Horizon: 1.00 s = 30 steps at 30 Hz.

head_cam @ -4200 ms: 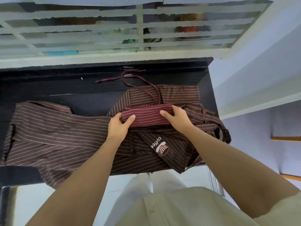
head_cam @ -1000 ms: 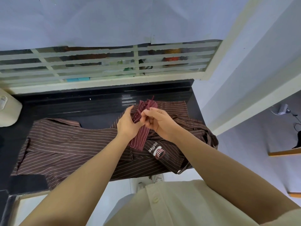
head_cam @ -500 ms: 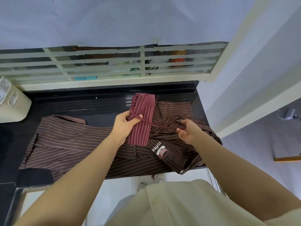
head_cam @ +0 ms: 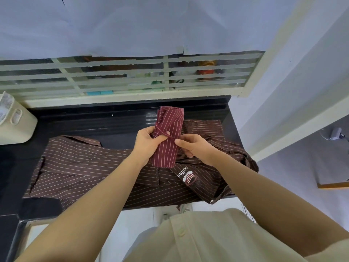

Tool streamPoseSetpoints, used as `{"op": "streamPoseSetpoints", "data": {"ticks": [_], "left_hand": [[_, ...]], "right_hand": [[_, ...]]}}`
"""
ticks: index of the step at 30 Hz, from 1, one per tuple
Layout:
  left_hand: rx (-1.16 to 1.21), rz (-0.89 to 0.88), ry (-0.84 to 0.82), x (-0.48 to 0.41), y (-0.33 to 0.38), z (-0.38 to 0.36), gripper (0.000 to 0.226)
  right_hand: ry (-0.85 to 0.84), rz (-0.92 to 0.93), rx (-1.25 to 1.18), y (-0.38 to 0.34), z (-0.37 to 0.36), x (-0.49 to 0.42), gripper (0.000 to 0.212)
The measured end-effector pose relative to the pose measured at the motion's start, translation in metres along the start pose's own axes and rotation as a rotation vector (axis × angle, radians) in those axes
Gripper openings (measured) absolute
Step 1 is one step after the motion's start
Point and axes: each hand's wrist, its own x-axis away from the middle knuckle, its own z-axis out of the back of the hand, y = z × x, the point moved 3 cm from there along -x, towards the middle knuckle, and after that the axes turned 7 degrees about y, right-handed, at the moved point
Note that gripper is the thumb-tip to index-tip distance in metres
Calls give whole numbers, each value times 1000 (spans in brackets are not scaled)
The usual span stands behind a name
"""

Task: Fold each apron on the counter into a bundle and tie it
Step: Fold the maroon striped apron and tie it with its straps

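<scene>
Running below a barred window (head_cam: 122, 76), a black surface (head_cam: 113, 125) carries brown striped aprons (head_cam: 85, 167), partly spread and partly rumpled, one showing a coffee logo (head_cam: 186, 175). Pale walls close the right side. At the left edge stands a cream container (head_cam: 17, 127); its contents cannot be seen. Above the aprons, the left hand (head_cam: 146, 143) grips a folded red striped bundle (head_cam: 168, 140), held on end, while the right hand (head_cam: 196, 148) pinches the thin tie (head_cam: 162, 132) wrapped around it.
</scene>
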Motion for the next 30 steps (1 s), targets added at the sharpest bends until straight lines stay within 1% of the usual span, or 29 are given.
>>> {"op": "streamPoseSetpoints", "data": {"ticks": [2, 4, 5, 7, 9, 10, 11, 12, 13, 14, 16, 18, 20, 22, 24, 27, 30], "left_hand": [[-1, 11, -106, 3, 3, 5, 20], [-66, 4, -206, 4, 3, 4, 20], [-81, 9, -228, 5, 3, 3, 21], [-50, 43, -279, 6, 4, 1, 25], [107, 139, -385, 10, 7, -1, 29], [251, 214, -405, 11, 9, -1, 35], [385, 261, -386, 11, 9, 1, 41], [482, 272, -358, 9, 8, 3, 45], [495, 243, -354, 6, 7, 3, 45], [421, 189, -363, 4, 4, 0, 40], [174, 81, -332, 4, -5, -11, 27], [8, 23, -211, 4, -10, -21, 28], [-153, -130, -101, 6, -8, -24, 32], [-398, -295, -34, 7, -3, -20, 36], [-507, -394, 0, 7, 2, -12, 36], [-611, -531, 110, -1, 17, -3, 35], [-703, -548, 182, -18, 30, 2, 34]], "right_hand": [[-44, -2, -94, -2, 4, 5, 46], [-70, -8, -66, -9, 5, 8, 51], [-97, -9, -59, -10, 4, 8, 48], [-120, -42, -121, -13, 3, 8, 37], [-132, -74, -311, -14, 3, 10, 17], [-149, -78, -446, -17, 1, 12, 17], [-172, -64, -577, -19, 0, 11, 23], [-191, -44, -706, -23, -4, 11, 25], [-188, -27, -822, -27, -7, 9, 24], [-170, -17, -915, -32, -10, 8, 22], [-107, -16, -1004, -39, -15, 3, 23], [0, -11, -972, -42, -17, -3, 23], [139, 15, -909, -38, -12, -8, 20], [272, 45, -802, -31, -3, -12, 16], [352, 71, -630, -25, 5, -12, 15], [366, 70, -357, -17, 6, -7, 15], [309, 122, -192, -19, -1, -1, 17]]}}
